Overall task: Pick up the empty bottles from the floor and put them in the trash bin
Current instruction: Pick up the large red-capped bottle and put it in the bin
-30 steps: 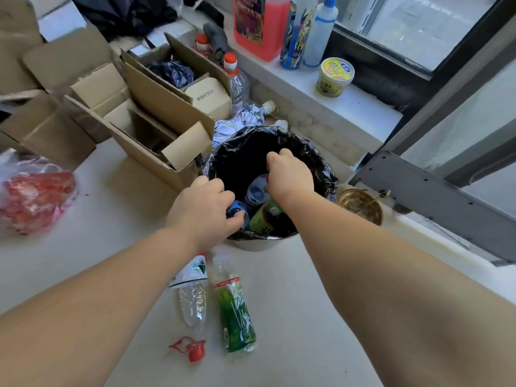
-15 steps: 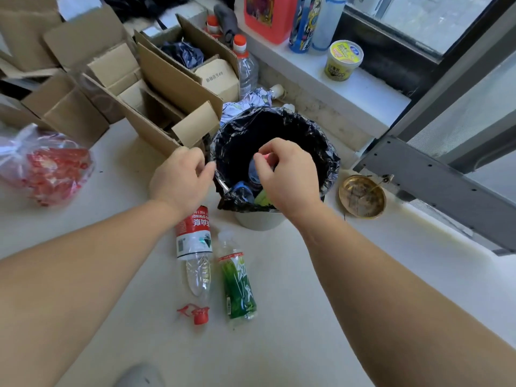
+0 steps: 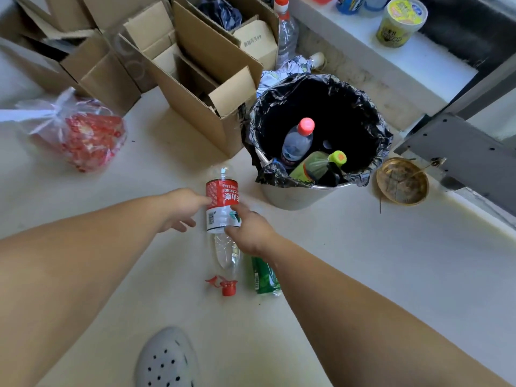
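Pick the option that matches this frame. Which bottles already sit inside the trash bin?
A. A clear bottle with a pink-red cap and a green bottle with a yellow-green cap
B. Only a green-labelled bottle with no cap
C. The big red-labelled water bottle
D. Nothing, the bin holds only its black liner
A: inside the trash bin, the clear bottle with a pink-red cap stands beside the green bottle with a yellow-green cap.

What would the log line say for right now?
left hand: touching clear bottle | right hand: touching it | green bottle: on floor | trash bin: holds bottles
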